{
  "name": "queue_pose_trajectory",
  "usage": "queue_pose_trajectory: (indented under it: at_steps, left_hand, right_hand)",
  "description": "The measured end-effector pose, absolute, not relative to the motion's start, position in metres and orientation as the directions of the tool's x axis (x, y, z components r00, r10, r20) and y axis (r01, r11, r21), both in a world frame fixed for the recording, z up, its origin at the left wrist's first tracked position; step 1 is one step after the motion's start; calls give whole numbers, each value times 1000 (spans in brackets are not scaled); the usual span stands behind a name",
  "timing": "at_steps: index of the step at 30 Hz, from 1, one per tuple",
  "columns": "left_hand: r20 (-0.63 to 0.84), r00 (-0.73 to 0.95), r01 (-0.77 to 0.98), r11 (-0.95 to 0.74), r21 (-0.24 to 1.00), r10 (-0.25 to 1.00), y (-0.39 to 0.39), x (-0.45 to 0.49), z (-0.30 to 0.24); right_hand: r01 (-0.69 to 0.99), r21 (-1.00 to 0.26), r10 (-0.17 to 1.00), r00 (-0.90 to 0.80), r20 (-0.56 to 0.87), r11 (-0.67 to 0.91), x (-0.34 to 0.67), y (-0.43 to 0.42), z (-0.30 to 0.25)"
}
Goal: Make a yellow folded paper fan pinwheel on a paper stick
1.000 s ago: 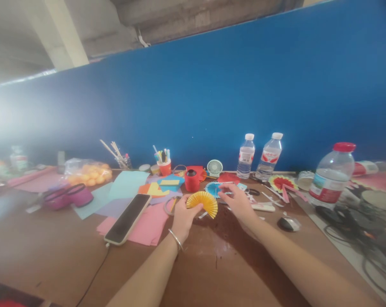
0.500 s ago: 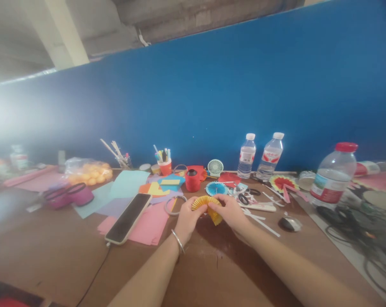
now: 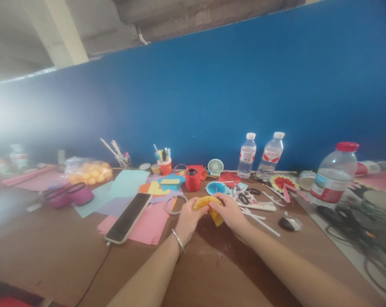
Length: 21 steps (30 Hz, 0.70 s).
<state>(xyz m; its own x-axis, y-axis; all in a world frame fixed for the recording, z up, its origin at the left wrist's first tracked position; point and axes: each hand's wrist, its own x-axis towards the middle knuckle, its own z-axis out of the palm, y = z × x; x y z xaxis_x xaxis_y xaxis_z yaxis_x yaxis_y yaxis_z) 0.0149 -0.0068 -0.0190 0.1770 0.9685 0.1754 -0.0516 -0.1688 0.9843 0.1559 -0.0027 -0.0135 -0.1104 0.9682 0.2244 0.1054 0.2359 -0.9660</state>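
Observation:
A yellow pleated paper fan (image 3: 208,205), bent into an arc, is held just above the brown table (image 3: 61,256). My left hand (image 3: 189,218), with a thin bracelet at the wrist, pinches its left end. My right hand (image 3: 231,213) pinches its right side, fingers closed over the folds. A blue paper rosette (image 3: 216,188) and scissors (image 3: 244,198) lie just behind my hands.
A phone (image 3: 128,218) rests on pink paper (image 3: 148,224) at left. Coloured sheets, a red cup (image 3: 192,180), a pen cup (image 3: 164,164), a small fan (image 3: 215,167), two water bottles (image 3: 246,155) and a larger bottle (image 3: 333,175) stand around. A mouse (image 3: 288,223) and cables lie at right.
My right hand came back from the blue rosette to the yellow fan and took hold of its right end. The fan is now more squeezed together between both hands.

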Motion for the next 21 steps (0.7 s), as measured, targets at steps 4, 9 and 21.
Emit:
queue_pose_trajectory:
  at_steps: [4,9,21]
  left_hand:
    - [184,165,-7,-185,983,969,-7,15,-19]
    - [188,157,54,-198,979,970,-6,14,-20]
    - [175,143,5,-178,984,974,-6,15,-19]
  right_hand:
    - [123,-962,966,-125,227,242,155,-4,-13]
    - [151,-957,965,-122,232,249,155,-5,-12]
    - [227,-937,964,-86,253,266,155,-4,-12]
